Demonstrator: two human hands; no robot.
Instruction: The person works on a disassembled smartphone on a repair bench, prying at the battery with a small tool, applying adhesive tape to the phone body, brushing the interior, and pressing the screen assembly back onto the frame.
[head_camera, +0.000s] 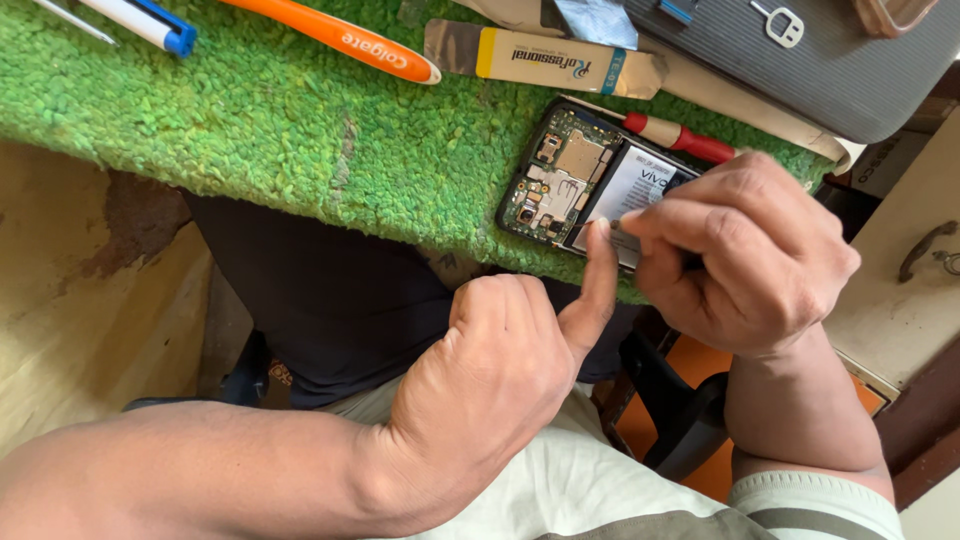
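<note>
On mat (300, 120): hands (620, 300) w/ phone (570, 175).

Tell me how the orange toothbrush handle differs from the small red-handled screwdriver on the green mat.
The orange plastic toothbrush handle is longer and thicker than the red-handled screwdriver. The toothbrush handle lies in the open at the mat's far edge, away from both hands; the screwdriver sits right behind the opened black phone, partly hidden by the right hand. Both lie flat on the shaggy green mat, slanting the same way.

open mat (250, 110) left, tube (545, 60) behind phone (570, 180)
</note>
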